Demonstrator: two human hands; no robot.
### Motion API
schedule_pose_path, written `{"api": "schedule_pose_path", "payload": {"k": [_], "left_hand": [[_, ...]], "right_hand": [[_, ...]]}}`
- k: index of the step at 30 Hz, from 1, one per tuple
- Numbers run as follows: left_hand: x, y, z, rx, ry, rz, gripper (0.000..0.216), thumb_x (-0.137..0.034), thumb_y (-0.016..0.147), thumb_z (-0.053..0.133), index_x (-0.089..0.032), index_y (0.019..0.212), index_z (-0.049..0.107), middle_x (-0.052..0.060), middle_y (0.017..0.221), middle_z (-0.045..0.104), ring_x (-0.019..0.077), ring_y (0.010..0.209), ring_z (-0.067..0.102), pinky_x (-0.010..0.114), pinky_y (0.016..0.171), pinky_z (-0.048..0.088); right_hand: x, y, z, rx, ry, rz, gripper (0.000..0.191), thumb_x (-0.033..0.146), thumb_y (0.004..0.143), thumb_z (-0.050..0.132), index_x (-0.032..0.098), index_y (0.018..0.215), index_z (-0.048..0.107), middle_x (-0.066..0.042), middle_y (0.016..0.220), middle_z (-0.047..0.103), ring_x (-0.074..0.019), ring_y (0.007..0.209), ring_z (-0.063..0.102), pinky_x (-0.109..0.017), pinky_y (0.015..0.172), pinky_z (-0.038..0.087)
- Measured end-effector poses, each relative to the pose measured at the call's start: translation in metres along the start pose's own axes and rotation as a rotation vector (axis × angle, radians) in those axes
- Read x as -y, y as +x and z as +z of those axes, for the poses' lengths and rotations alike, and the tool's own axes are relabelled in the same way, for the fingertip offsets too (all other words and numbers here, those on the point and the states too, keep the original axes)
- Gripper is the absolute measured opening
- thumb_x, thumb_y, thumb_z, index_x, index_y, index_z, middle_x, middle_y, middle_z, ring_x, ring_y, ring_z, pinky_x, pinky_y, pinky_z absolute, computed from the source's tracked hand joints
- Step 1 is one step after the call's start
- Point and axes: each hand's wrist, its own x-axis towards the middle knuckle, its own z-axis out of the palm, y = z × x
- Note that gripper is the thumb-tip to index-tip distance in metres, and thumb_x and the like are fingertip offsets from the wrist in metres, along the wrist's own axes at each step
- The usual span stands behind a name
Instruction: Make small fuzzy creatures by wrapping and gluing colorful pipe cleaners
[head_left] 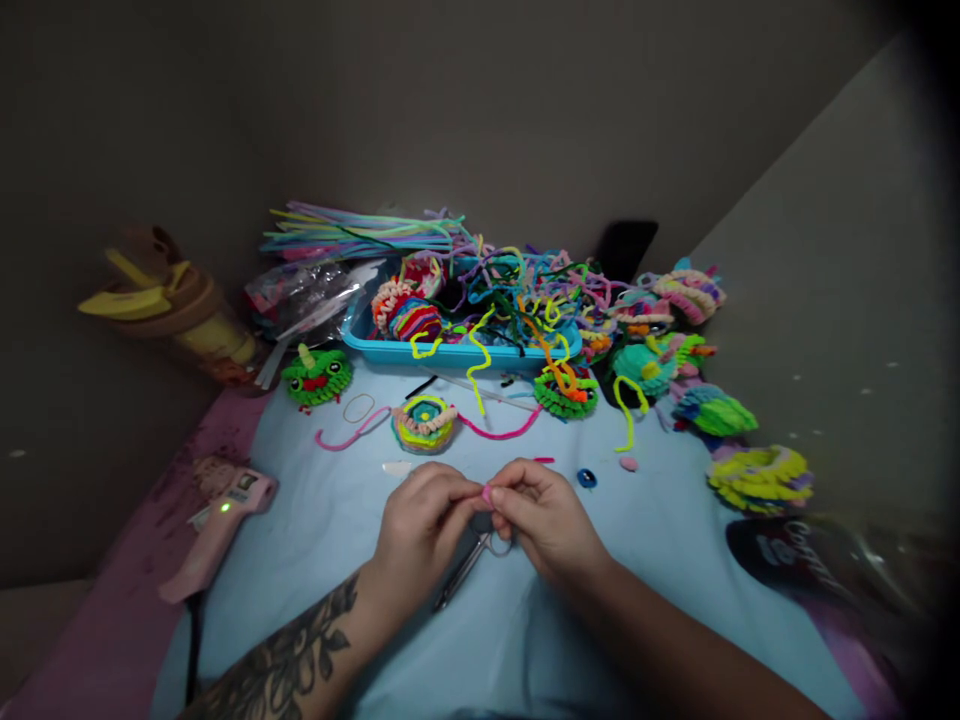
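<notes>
My left hand [424, 520] and my right hand [544, 515] meet over the light blue cloth [330, 520], fingers pinched together on a small pink piece [487, 493] held between their tips. Scissors [469, 565] lie on the cloth just under the hands, partly hidden by them. A round multicoloured pipe-cleaner coil [424, 422] sits a little beyond my hands, with a pink pipe cleaner [352, 433] curling out to each side of it.
A blue tray [390, 350] full of tangled pipe cleaners stands at the back. A green pipe-cleaner figure [316, 377] sits left of it. Several finished coils [759, 475] line the right side. A pink glue gun [217, 520] with a lit green lamp lies at the left.
</notes>
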Motion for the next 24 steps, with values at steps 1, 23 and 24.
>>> {"api": "schedule_pose_path", "payload": {"k": [1, 23, 24], "left_hand": [[0.001, -0.001, 0.0, -0.001, 0.015, 0.02, 0.007, -0.012, 0.08, 0.059, -0.017, 0.084, 0.063, 0.003, 0.073, 0.062, 0.0117, 0.071, 0.058, 0.023, 0.065, 0.047], [0.003, 0.005, 0.0, 0.098, -0.017, -0.304, 0.014, -0.024, 0.083, 0.055, -0.019, 0.086, 0.068, 0.004, 0.083, 0.068, 0.0133, 0.075, 0.06, 0.022, 0.064, 0.045], [0.004, 0.005, 0.001, 0.105, -0.011, -0.301, 0.014, -0.024, 0.083, 0.055, -0.019, 0.084, 0.068, 0.003, 0.082, 0.068, 0.0132, 0.074, 0.059, 0.022, 0.065, 0.045]], "right_hand": [[-0.001, 0.0, 0.0, -0.005, 0.007, 0.0, 0.024, 0.032, 0.061, 0.075, 0.016, 0.063, 0.058, 0.004, 0.044, 0.054, -0.0062, 0.038, 0.046, -0.018, 0.038, 0.037], [0.002, 0.004, -0.005, -0.048, -0.31, -0.126, 0.021, 0.035, 0.067, 0.07, 0.016, 0.071, 0.061, 0.002, 0.056, 0.057, -0.0086, 0.049, 0.051, -0.02, 0.048, 0.044], [0.002, 0.004, -0.005, -0.049, -0.34, -0.142, 0.021, 0.035, 0.067, 0.07, 0.016, 0.071, 0.061, 0.001, 0.056, 0.057, -0.0089, 0.05, 0.052, -0.02, 0.048, 0.044]]}}
